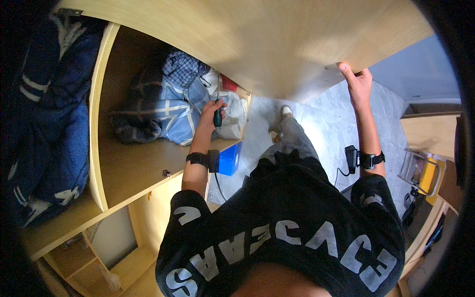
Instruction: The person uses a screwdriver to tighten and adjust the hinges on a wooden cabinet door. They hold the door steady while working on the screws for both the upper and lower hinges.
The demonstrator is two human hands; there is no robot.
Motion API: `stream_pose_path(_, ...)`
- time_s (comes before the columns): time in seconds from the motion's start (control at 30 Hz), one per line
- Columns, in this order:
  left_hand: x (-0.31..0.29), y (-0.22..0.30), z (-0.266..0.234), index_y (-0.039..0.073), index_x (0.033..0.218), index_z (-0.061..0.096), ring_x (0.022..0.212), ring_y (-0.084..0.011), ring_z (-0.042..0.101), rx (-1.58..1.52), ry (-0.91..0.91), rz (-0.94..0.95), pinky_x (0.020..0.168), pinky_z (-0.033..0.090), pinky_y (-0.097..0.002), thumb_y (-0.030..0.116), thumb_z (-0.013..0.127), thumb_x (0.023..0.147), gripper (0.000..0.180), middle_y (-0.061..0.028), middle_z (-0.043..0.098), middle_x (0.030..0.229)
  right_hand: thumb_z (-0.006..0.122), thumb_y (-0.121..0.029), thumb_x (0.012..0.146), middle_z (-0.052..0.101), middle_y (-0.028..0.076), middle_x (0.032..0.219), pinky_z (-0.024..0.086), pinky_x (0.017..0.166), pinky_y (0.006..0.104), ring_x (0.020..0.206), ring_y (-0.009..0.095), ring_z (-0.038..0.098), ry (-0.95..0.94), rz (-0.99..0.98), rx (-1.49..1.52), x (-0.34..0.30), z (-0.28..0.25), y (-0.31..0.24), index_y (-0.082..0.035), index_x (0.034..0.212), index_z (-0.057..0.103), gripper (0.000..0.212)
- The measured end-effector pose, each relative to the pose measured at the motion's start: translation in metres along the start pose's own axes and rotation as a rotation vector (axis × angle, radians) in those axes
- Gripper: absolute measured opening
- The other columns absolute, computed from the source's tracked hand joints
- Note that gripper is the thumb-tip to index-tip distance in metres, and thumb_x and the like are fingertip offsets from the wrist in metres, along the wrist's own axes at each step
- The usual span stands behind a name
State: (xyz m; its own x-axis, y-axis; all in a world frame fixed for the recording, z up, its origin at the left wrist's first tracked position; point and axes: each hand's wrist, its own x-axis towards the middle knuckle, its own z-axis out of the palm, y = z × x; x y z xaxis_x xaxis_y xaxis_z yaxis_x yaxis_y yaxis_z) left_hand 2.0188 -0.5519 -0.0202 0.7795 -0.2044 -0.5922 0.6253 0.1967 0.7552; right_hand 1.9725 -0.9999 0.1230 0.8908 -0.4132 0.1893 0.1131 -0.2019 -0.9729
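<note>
Left hand (210,111) grips screwdriver (217,118); tip could poke cloth (175,114) beside hand if it slips. Right hand (360,88) holds door (292,49) edge; loose grip could let door swing.

The pale floor (324,116) is being brightly lit, and a whitish glare is being thrown back beside the grey trousers (299,138); soft, blurred-edged shadows are being cast across the wooden door panel (267,44); the cabinet compartment (123,64) and the dark blue clothes (67,123) are being left dim; straight edges are being bowed by the fisheye lens; the corners are being swallowed by black.
</note>
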Motion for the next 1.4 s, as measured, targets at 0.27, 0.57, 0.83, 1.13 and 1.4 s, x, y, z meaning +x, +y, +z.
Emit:
stream_pose_path(0.27, -0.003, 0.044, 0.002, -0.005, 0.1, 0.053, 0.058, -0.0178, 0.051, -0.15, -0.122, -0.347, 0.051, 0.044, -0.0311, 0.037, 0.047, 0.089, 0.043, -0.0133, 0.06, 0.082, 0.075, -0.021, 0.071, 0.06, 0.015, 0.101, 0.047, 0.077, 0.0299, 0.087, 0.019, 0.058, -0.015, 0.313, -0.216, -0.046, -0.014, 0.091, 0.006, 0.11, 0.051, 0.053)
stream_pose_path(0.57, -0.013, 0.04, 0.004, -0.004, 0.097, 0.052, 0.089, -0.0293, 0.061, -0.052, 0.03, -0.212, 0.073, 0.053, -0.0379, 0.014, 0.051, 0.09, 0.019, -0.0195, 0.06, 0.099, 0.066, -0.018, 0.075, 0.063, 0.012, 0.082, 0.048, 0.069, 0.0301, 0.077, 0.018, 0.06, -0.928, 0.476, 0.138, -0.152, 0.112, 0.099, 0.002, 0.095, 0.06, 0.029)
stream_pose_path(0.83, 0.001, 0.024, 0.002, -0.006, 0.098, 0.052, 0.083, -0.0273, 0.064, -0.101, 0.057, -0.141, 0.075, 0.054, -0.0371, 0.013, 0.055, 0.088, 0.021, -0.0223, 0.062, 0.097, 0.069, -0.021, 0.078, 0.058, 0.01, 0.083, 0.048, 0.057, 0.0268, 0.066, 0.014, 0.057, -0.695, 0.382, -0.048, -0.156, 0.242, 0.038, 0.004, 0.102, 0.052, 0.038)
stream_pose_path(1.13, -0.02, 0.037, 0.03, -0.009, 0.11, 0.049, 0.098, -0.0291, 0.06, 0.09, 0.016, -0.196, 0.075, 0.053, -0.0421, 0.019, 0.054, 0.09, 0.035, -0.021, 0.059, 0.107, 0.078, -0.014, 0.066, 0.058, 0.006, 0.067, 0.044, 0.047, 0.0282, 0.051, 0.014, 0.054, -0.017, 0.597, 0.32, -0.225, 0.342, 0.068, 0.0, 0.084, 0.051, 0.035)
stream_pose_path(1.4, 0.011, 0.017, 0.003, -0.01, 0.108, 0.052, 0.087, -0.0267, 0.063, 0.228, -0.115, -0.025, 0.064, 0.054, -0.0361, 0.024, 0.061, 0.086, 0.041, -0.0197, 0.063, 0.1, 0.07, -0.006, 0.076, 0.057, 0.007, 0.079, 0.048, 0.054, 0.0236, 0.06, 0.015, 0.055, 0.108, 0.815, 0.708, -0.217, 0.348, 0.05, 0.001, 0.095, 0.048, 0.029)
